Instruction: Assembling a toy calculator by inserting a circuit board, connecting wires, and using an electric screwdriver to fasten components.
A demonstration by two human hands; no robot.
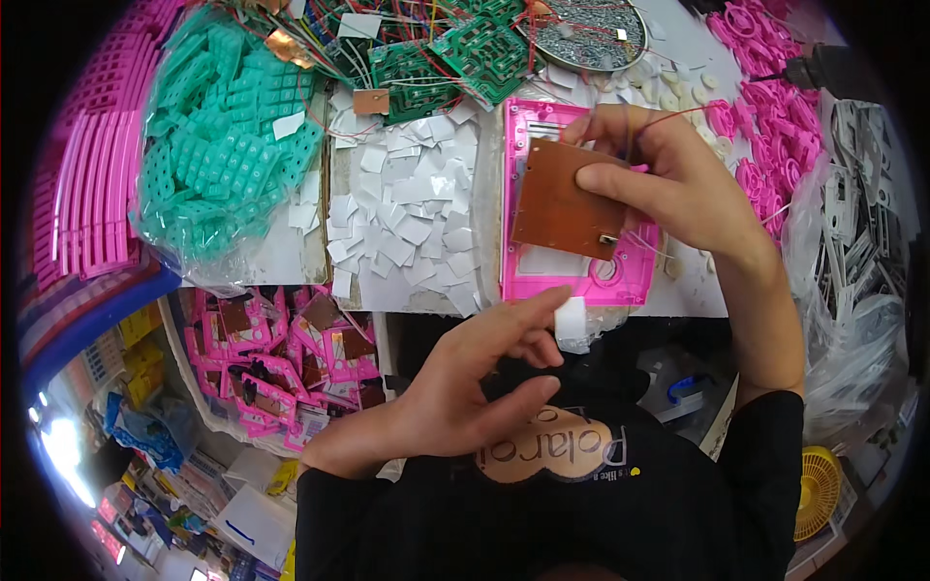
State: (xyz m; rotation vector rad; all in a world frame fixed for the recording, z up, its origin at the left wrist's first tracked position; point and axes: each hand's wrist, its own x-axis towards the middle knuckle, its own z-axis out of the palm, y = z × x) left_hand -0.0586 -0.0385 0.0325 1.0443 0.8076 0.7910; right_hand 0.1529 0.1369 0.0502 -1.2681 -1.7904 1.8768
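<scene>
My right hand (668, 179) grips a brown circuit board (562, 198) by its right side, thumb on top of the plain brown face. A small metal part shows near the board's lower right corner, and thin red and white wires run by the hand. Beneath the board lies a pink plastic casing (572, 289), partly covered by it. My left hand (475, 378) is in front of the table edge with its fingers apart. A small white piece (572, 320) is close to its fingertips; whether they touch it I cannot tell.
White paper squares (402, 208) spread left of the casing, beside teal keypads (228, 136). Green circuit boards (484, 53) with wires and a round tray of small metal parts (591, 58) lie behind. Pink rings (765, 126) are at right; a bin (179, 373) holds pink assemblies.
</scene>
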